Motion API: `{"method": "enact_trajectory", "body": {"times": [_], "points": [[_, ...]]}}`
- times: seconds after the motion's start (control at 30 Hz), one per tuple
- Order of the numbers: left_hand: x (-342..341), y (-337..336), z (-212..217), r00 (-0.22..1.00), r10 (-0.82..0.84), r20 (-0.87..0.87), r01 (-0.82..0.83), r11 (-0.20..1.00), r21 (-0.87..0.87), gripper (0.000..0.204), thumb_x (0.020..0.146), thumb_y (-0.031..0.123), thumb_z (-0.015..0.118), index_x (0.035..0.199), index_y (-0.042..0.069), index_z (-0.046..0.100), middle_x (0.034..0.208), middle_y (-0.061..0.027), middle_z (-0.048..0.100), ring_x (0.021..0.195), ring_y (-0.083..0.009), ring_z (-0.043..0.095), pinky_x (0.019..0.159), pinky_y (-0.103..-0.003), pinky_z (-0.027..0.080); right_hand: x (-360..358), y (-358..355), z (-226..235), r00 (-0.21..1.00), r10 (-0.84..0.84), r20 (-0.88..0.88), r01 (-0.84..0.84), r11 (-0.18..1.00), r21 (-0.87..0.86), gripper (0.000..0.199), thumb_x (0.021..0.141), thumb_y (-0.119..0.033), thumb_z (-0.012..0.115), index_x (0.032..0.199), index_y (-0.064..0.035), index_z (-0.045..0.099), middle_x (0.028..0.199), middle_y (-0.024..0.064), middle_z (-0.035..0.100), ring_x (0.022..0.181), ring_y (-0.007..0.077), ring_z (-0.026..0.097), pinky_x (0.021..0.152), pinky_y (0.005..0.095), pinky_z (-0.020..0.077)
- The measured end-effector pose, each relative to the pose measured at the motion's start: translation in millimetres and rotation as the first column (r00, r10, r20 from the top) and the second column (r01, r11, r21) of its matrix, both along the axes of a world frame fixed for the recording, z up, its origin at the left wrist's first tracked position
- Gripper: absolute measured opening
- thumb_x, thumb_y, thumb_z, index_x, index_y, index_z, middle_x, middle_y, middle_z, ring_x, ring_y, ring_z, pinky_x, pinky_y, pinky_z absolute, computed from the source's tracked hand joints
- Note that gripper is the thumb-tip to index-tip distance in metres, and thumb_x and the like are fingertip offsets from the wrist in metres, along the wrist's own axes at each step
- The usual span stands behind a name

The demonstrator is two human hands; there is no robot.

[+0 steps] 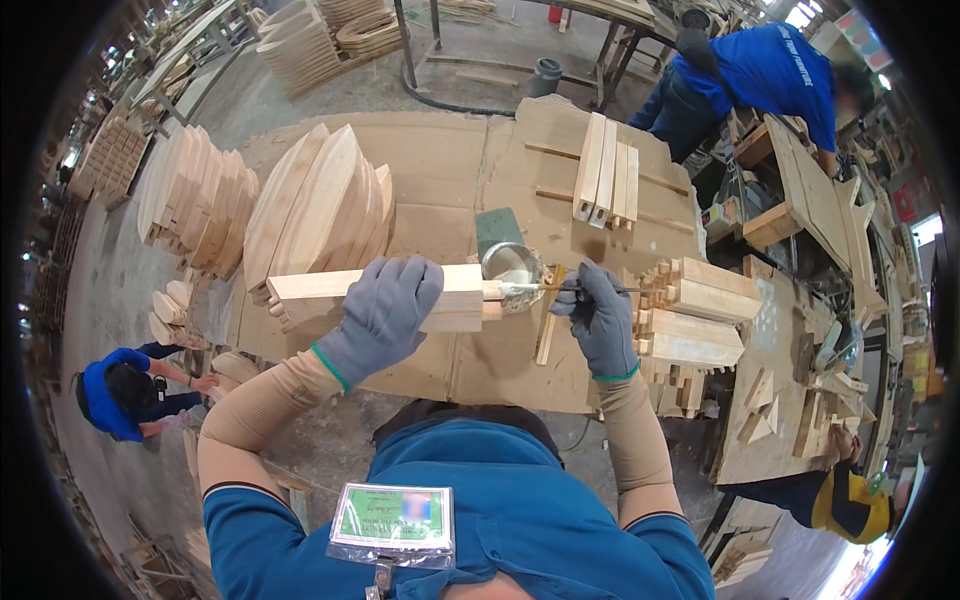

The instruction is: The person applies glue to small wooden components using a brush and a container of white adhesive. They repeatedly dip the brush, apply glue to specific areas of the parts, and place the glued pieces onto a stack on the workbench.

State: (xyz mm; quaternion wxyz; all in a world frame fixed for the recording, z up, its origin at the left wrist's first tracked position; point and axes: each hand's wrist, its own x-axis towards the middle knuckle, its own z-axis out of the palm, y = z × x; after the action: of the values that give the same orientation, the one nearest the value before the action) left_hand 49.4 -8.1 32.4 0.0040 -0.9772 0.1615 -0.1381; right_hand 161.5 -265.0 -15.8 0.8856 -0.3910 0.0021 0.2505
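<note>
My left hand [385,318], in a grey glove, is wrapped round a pale squared wooden rail [312,291] lying level across in front of me. A narrow tenon [491,290] sticks out of the rail's right end. My right hand [604,322], gloved too, pinches the thin handle of a brush [548,288]. The brush's white-coated tip meets the tenon. Just beyond it stands a round pot [489,262] with whitish stuff inside, beside a dark green block [497,228]. Right of my right hand lie stacked wooden rails [712,290] with tenoned ends.
Cardboard [430,170] covers the table. Curved wooden panels [320,200] stand at its left, with more shaped pieces [195,200] beyond. Slotted rails [598,170] rest on strips at the far right. Co-workers are at the far right [760,80], left [125,395] and lower right [850,500].
</note>
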Motion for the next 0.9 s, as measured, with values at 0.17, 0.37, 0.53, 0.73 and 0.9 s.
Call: {"method": "enact_trajectory", "body": {"times": [0.17, 0.37, 0.53, 0.73, 0.9], "points": [[-1, -5, 12, 0.999, -0.049, -0.005, 0.049, 0.999, -0.012, 0.067, 0.053, 0.011, 0.074, 0.113, 0.0, 0.047, 0.099, -0.0149, 0.053, 0.082, -0.0278, 0.056, 0.076, -0.038, 0.047, 0, -4, 4, 0.999, 0.028, 0.031, -0.025, 0.995, -0.094, 0.013, 0.092, -0.011, 0.06, 0.083, -0.0008, 0.059, 0.077, 0.0104, 0.063, 0.066, 0.0179, 0.066, 0.06, 0.031, 0.0586], [-8, -3, 13, 0.999, -0.053, 0.01, 0.053, 0.999, -0.002, 0.069, 0.053, 0.011, 0.075, 0.115, -0.001, 0.046, 0.1, -0.0166, 0.053, 0.082, -0.0287, 0.057, 0.076, -0.039, 0.047, -7, -6, 13, 0.994, 0.087, 0.07, -0.08, 0.991, -0.103, 0.007, 0.085, 0.002, 0.061, 0.079, 0.0002, 0.057, 0.089, 0.0137, 0.064, 0.075, 0.0203, 0.067, 0.071, 0.0321, 0.0599], [-13, -3, 13, 0.999, -0.042, -0.015, 0.042, 0.999, -0.014, 0.071, 0.053, 0.012, 0.076, 0.116, -0.001, 0.046, 0.103, -0.0176, 0.054, 0.085, -0.0303, 0.058, 0.08, -0.039, 0.048, -18, -13, 18, 0.987, 0.114, 0.112, -0.099, 0.987, -0.128, 0.007, 0.083, 0.005, 0.061, 0.08, 0.0004, 0.056, 0.095, 0.0159, 0.063, 0.081, 0.0213, 0.067, 0.076, 0.0347, 0.0604], [-19, -2, 16, 0.999, -0.011, -0.033, 0.01, 0.999, -0.047, 0.076, 0.05, 0.012, 0.078, 0.117, -0.001, 0.046, 0.106, -0.018, 0.055, 0.09, -0.0313, 0.058, 0.084, -0.04, 0.048, -29, -28, 20, 0.99, 0.11, 0.092, -0.095, 0.983, -0.154, 0.007, 0.083, 0.006, 0.06, 0.081, 0.0005, 0.056, 0.093, 0.0161, 0.063, 0.08, 0.0222, 0.068, 0.074, 0.0355, 0.0609], [-23, -6, 19, 1.0, -0.013, -0.012, 0.012, 0.998, -0.054, 0.077, 0.049, 0.011, 0.079, 0.117, -0.001, 0.046, 0.108, -0.0179, 0.055, 0.092, -0.0317, 0.058, 0.085, -0.04, 0.048, -38, -21, 21, 0.991, 0.095, 0.09, -0.076, 0.978, -0.196, 0.006, 0.084, 0.004, 0.06, 0.081, 0.0009, 0.056, 0.093, 0.0168, 0.063, 0.081, 0.0228, 0.068, 0.074, 0.0357, 0.0606]]}}
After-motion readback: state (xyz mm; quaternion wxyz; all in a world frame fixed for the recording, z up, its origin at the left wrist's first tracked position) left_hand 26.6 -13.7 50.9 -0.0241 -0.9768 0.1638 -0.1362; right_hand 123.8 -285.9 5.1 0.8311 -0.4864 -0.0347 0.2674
